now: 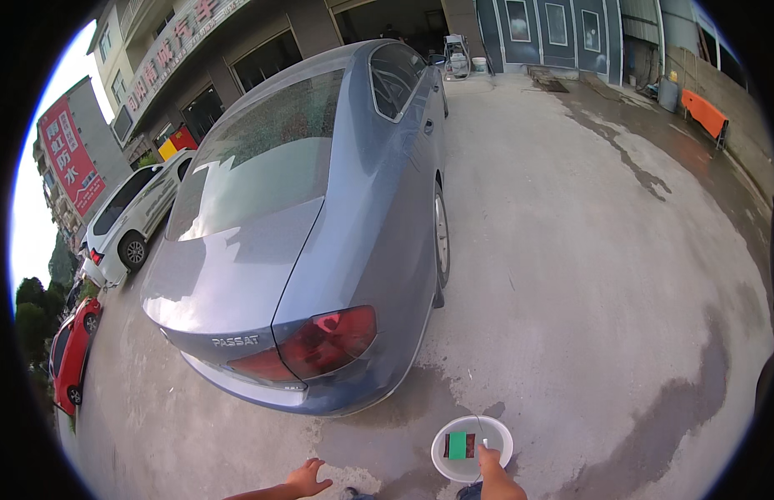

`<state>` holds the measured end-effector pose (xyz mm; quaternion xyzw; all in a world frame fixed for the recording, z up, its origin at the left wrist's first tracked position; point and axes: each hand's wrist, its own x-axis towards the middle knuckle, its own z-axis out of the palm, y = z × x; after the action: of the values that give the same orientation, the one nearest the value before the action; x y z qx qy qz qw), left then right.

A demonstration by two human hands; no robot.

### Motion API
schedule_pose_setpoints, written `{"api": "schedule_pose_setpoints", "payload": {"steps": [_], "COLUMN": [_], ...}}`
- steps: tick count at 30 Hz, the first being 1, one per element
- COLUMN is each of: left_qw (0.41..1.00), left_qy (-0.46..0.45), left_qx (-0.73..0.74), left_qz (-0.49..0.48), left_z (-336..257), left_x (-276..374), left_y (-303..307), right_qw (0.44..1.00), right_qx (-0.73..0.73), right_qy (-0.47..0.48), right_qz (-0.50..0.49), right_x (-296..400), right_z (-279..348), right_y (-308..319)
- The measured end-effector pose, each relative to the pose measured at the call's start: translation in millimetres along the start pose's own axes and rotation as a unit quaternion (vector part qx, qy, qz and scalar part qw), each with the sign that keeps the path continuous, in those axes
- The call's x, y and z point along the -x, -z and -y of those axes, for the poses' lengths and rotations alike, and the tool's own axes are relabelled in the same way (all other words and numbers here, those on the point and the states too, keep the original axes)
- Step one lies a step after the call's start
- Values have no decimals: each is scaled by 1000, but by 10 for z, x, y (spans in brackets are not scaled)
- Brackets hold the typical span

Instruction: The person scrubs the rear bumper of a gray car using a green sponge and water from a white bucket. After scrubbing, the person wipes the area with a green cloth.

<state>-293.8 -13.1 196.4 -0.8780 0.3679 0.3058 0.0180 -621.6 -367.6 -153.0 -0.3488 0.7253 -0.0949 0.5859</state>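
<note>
Past the rear right corner of a blue-grey Passat sedan, a round white basin sits on the concrete with liquid in it. A green block, on or beside a dark reddish-brown piece, lies within the basin. My right hand reaches over the basin's near right side, its fingers around a small white object that I cannot identify. A thin dark line shows near it. Lower left, my left hand is held out with fingers apart and nothing in it, short of the car's red tail light.
Wet patches darken the concrete around the basin and to the right. A white SUV and a red car are parked at left. Far off stand a wheeled machine, a white bucket and an orange barrier.
</note>
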Motion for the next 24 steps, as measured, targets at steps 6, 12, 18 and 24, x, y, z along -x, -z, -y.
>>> {"api": "schedule_pose_setpoints", "payload": {"steps": [6, 12, 18, 24], "left_qw": [985, 967, 930, 976], "left_qy": [131, 236, 283, 49], "left_qx": [104, 22, 71, -6], "left_qz": [35, 93, 223, 214], "left_z": [-267, -200, -1381, -3570], "left_x": [428, 455, -1261, -4445], "left_y": [400, 4, 466, 1855], "right_qw": [999, 993, 974, 930], "right_qx": [-23, -91, -184, -302], "right_qy": [-35, -72, -123, -179], "right_qz": [33, 17, -42, -107], "right_x": [-379, -631, -1453, -2415], "right_z": [467, 1645, 3329, 5130], "right_y": [1097, 2242, 3147, 3976]}}
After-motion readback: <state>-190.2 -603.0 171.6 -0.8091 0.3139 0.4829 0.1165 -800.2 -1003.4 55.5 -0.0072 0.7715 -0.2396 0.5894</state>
